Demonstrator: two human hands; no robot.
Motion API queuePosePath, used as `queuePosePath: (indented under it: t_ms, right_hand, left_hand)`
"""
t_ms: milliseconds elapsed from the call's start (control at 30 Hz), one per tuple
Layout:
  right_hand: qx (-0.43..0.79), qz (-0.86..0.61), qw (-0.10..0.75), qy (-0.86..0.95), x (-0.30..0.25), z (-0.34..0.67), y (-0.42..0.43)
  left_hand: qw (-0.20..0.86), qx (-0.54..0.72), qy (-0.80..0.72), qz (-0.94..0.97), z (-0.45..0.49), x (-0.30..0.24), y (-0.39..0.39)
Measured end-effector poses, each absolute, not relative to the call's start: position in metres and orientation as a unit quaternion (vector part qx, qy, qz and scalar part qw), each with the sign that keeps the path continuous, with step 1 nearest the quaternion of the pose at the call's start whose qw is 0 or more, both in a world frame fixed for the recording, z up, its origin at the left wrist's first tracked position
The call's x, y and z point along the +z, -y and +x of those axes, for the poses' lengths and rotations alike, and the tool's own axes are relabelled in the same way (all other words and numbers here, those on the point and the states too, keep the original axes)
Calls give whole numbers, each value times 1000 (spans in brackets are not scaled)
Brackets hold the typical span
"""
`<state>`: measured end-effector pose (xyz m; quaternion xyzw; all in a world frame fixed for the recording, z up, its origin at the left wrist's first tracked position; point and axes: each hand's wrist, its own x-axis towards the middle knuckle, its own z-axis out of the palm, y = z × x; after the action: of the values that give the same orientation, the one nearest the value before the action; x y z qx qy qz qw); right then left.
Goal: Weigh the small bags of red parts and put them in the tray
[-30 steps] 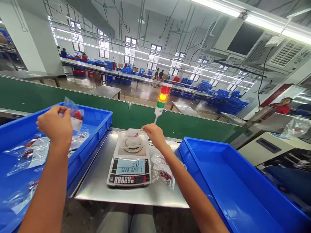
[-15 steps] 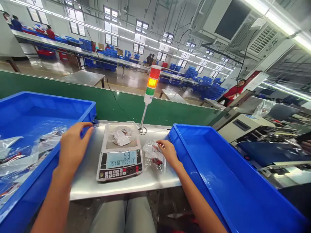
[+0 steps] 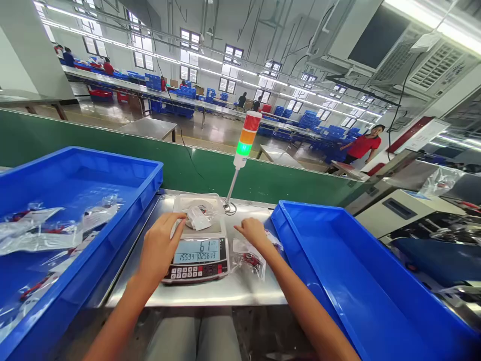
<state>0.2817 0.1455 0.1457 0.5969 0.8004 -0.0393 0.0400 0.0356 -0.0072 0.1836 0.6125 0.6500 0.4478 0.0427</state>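
Note:
A clear plastic bag [image 3: 197, 217] with a white label lies on the pan of a digital counting scale [image 3: 199, 255], whose display reads 61. My left hand [image 3: 160, 248] rests at the pan's front edge, fingertips next to that bag, gripping nothing I can see. My right hand [image 3: 253, 231] hovers over the steel tabletop, just above a second clear bag [image 3: 248, 261] with red parts inside. Its fingers are loosely apart and it holds nothing.
A blue plastic tray [image 3: 112, 164] with several bagged parts stands to my left, and another blue tray [image 3: 338, 235] to my right. Between them is the steel table [image 3: 240, 293], with a stack light [image 3: 244, 133] behind. A person in red [image 3: 363, 146] stands beyond.
My left hand has come down from holding a bag over the left tray to the scale, and the bag now lies on the pan. The display rose from 20 to 61. My right hand moved off the scale.

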Motion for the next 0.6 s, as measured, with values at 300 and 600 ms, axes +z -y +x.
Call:
queuePosePath:
  t_ms: [300,600]
  right_hand:
    - [-152,576,-238,-767,226,371,-104]
    - [-115,520,-271,-801,244,340,-91]
  left_hand:
    - [-6,447,-646,619,55,190,-10]
    - [-36,284,-614,736,78,173,-31]
